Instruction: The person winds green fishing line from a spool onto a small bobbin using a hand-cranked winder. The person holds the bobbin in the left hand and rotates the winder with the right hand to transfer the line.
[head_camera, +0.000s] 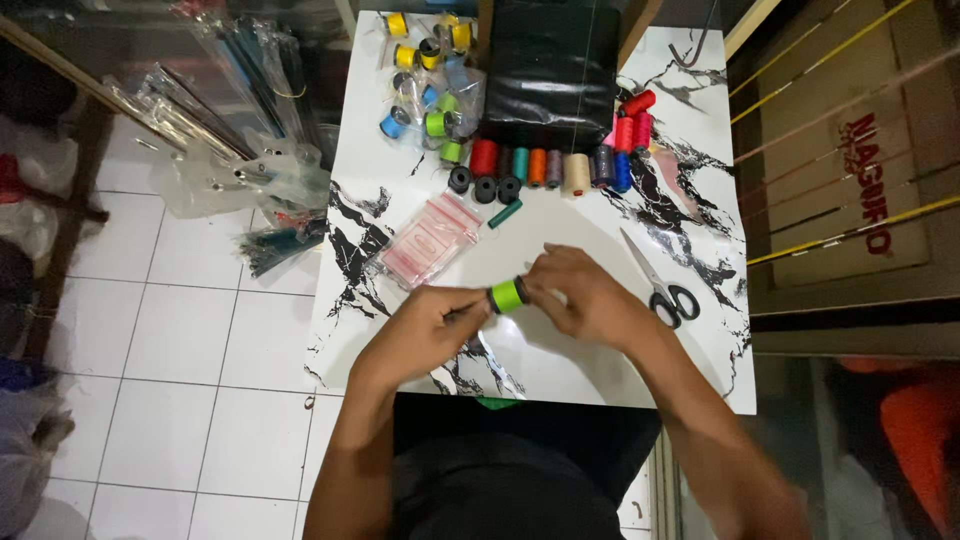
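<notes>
marbled table (400, 150), green spool (507, 296), tiled floor (200, 330)

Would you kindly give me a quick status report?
Both hands, left and right, grip green thread spool. Above marble table. Scissors lie right, apart.

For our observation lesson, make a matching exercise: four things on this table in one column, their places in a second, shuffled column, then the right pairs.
Things:
1. green spool
2. scissors
3. pink clear packet
4. black bag

Places:
A. far edge of the table, behind the row of spools
B. between both hands
C. right of the right hand
D. beyond the left hand

Pairs: 1-B, 2-C, 3-D, 4-A
</notes>
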